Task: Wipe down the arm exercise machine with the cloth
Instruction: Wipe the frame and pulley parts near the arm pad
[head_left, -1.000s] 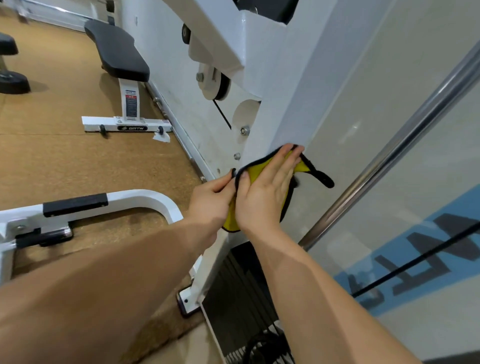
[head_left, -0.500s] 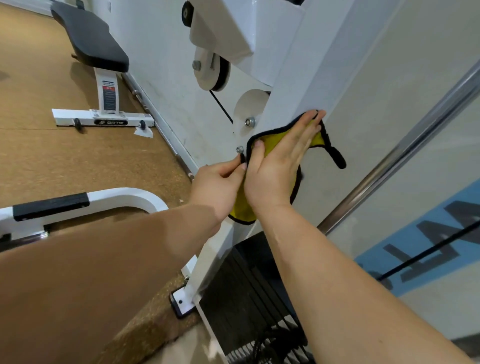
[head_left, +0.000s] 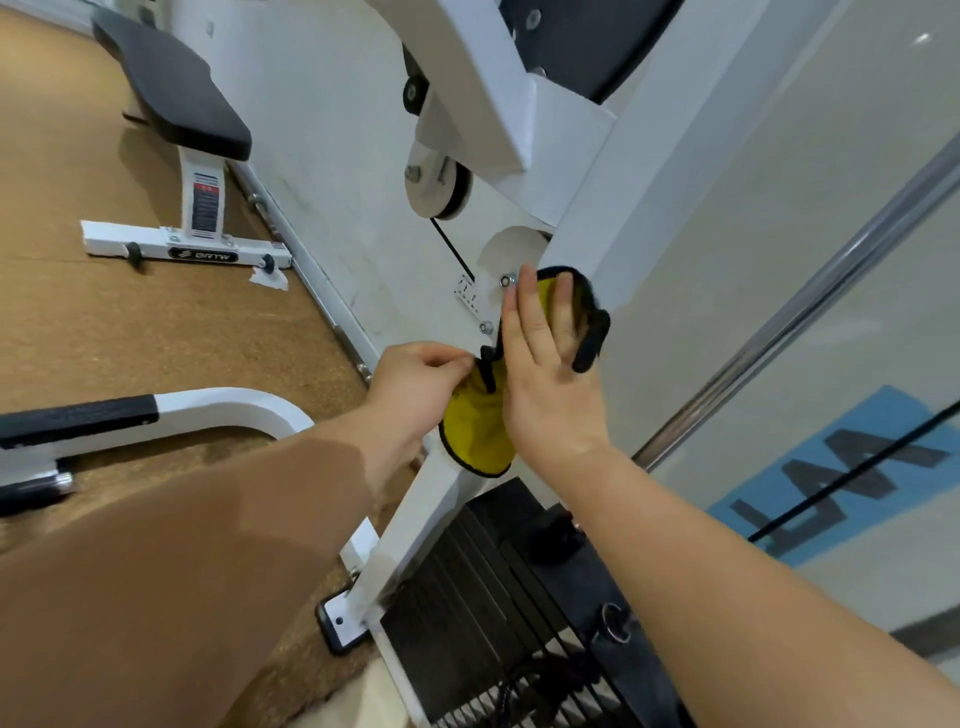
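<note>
The yellow cloth, edged in black binding, is spread against the front face of the slanted white upright of the arm exercise machine, just below the pulley and right beside the two bolts on the upright's left edge. The right hand lies flat on it, fingers straight and pressing the upper part to the metal, while the left hand has its fingers curled, pinching the cloth's gathered left edge. The cloth looks thin, soft and very light: it creases where it is pinched, sags in a loose curve at its lower end, and one bound corner flops free past the upright's right edge. Limp like this, it will likely bunch or slide off the smooth painted steel unless a broad palm spreads it, so a flat press in the middle suits wiping and a pinch on the stiffer bound hem suits pulling it taut. The bolt heads may snag the binding as it passes. The upright itself looks rigid and fixed, so it should take firm pressure without shifting.
</note>
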